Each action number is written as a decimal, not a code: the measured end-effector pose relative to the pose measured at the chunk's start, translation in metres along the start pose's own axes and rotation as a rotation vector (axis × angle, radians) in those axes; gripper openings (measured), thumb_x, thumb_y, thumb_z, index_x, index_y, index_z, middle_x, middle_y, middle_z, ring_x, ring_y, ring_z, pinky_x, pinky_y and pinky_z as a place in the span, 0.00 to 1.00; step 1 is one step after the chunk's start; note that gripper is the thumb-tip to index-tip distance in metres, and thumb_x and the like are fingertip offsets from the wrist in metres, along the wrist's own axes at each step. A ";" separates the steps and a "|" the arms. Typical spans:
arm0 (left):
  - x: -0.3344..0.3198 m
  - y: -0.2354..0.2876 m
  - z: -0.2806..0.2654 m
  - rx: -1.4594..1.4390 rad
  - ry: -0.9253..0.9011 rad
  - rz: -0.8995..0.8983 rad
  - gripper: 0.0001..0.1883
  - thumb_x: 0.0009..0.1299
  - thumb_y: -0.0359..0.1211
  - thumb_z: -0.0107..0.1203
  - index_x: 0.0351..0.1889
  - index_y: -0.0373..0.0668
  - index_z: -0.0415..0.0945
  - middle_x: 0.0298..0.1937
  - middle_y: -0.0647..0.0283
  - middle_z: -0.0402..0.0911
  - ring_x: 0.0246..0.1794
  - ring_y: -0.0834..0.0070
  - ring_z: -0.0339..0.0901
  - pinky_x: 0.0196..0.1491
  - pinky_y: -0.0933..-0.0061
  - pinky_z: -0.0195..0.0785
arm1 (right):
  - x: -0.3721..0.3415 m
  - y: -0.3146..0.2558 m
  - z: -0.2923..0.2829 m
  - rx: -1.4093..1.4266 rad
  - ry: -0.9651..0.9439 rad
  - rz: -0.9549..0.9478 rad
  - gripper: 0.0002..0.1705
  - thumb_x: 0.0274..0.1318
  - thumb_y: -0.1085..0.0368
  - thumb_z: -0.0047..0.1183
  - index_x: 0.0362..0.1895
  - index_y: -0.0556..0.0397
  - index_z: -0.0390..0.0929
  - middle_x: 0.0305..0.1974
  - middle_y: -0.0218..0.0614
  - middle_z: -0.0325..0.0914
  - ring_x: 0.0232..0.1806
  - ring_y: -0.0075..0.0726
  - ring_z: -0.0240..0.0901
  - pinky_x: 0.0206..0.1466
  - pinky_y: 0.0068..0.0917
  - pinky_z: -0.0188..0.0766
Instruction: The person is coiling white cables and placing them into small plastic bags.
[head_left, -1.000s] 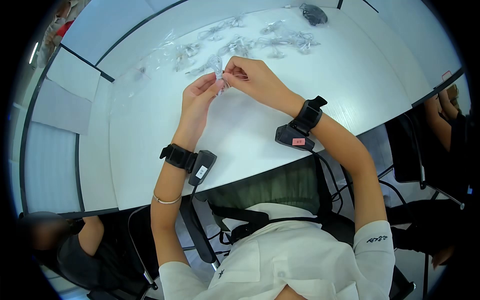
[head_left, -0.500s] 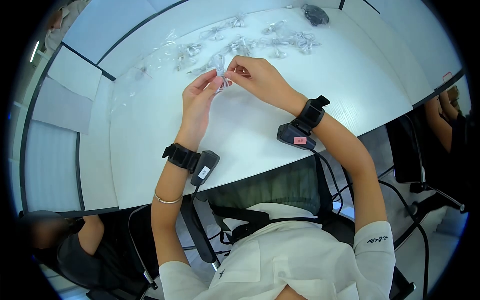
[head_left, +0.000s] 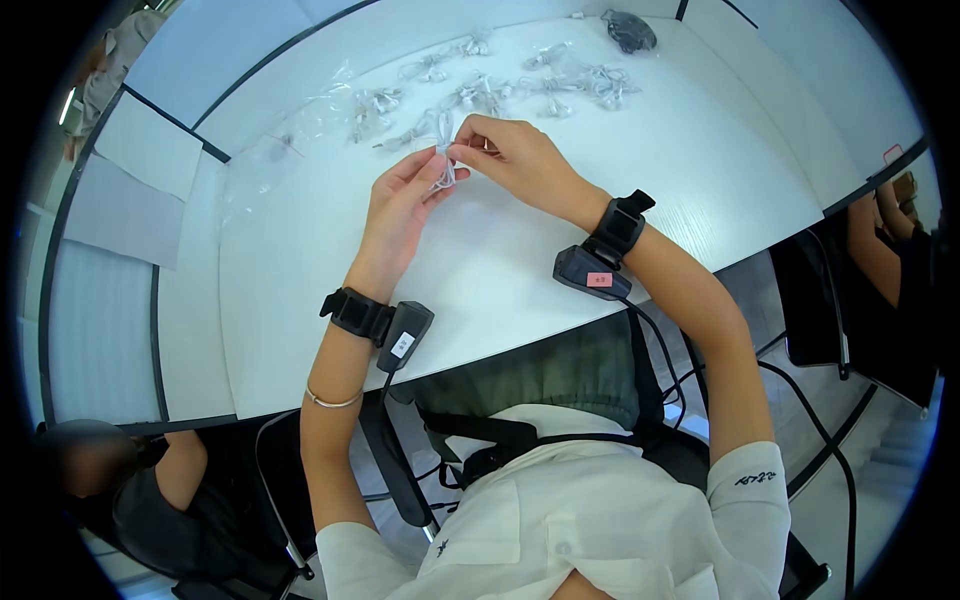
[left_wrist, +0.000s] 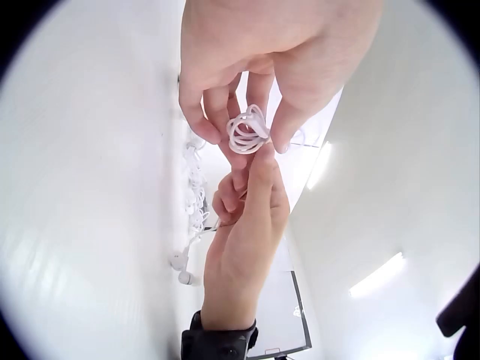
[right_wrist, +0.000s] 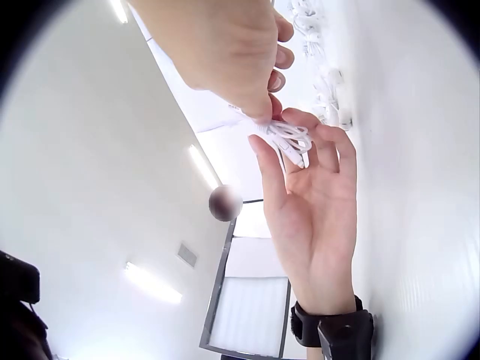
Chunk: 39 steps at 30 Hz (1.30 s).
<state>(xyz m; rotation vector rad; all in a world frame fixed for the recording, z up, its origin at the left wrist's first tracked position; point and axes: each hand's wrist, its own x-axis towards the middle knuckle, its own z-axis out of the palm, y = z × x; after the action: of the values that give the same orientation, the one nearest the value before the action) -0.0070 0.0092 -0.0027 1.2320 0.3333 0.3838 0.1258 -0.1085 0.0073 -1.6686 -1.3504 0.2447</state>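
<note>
A coiled bundle of white earphone cable [head_left: 444, 180] is held upright above the table, its upper loop rising past the fingers. My left hand [head_left: 398, 205] holds its lower coils between thumb and fingertips; in the left wrist view the loops [left_wrist: 244, 136] show between them. From the other side my right hand [head_left: 522, 165] pinches the bundle at its narrow middle with thumb and index finger, the other fingers curled in. The right wrist view shows the lower loops [right_wrist: 294, 139] and a small white cylindrical piece hanging over my left palm.
Several bundled white cables [head_left: 480, 92] lie across the back of the white table [head_left: 640, 190]. Clear plastic bags [head_left: 335, 85] lie at the back left, and a dark wrapped object [head_left: 629, 30] at the back right. Low partitions [head_left: 140, 205] enclose the table; people sit on both sides.
My left hand has shifted slightly right, and its fingers now show beyond the lower coils. The thin strand seen by my right fingers a second ago is less visible. Both hands stay at the bundle.
</note>
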 end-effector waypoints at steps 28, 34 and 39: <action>0.002 0.011 -0.004 -0.090 0.098 0.160 0.13 0.69 0.37 0.47 0.45 0.38 0.70 0.34 0.70 0.72 0.36 0.84 0.68 0.47 0.78 0.60 | 0.003 0.008 -0.004 0.204 -0.070 -0.034 0.10 0.58 0.60 0.48 0.37 0.53 0.72 0.26 0.24 0.69 0.25 0.16 0.58 0.28 0.17 0.57; 0.004 0.007 -0.008 -0.139 0.039 0.179 0.14 0.69 0.38 0.47 0.45 0.38 0.70 0.35 0.71 0.72 0.36 0.84 0.67 0.45 0.79 0.59 | 0.008 0.013 -0.001 0.202 0.042 -0.169 0.10 0.56 0.60 0.49 0.36 0.52 0.73 0.28 0.26 0.70 0.27 0.20 0.63 0.30 0.19 0.61; 0.003 0.010 -0.014 -0.181 0.060 0.196 0.14 0.69 0.39 0.47 0.46 0.39 0.70 0.36 0.72 0.71 0.37 0.84 0.65 0.44 0.79 0.57 | 0.006 0.003 -0.012 -0.009 0.067 -0.162 0.08 0.54 0.61 0.51 0.35 0.49 0.73 0.26 0.27 0.68 0.27 0.23 0.63 0.29 0.22 0.61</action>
<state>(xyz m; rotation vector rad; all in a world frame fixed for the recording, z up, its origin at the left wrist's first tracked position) -0.0116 0.0258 0.0027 1.0795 0.2233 0.6079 0.1371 -0.1097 0.0138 -1.5516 -1.4286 0.0878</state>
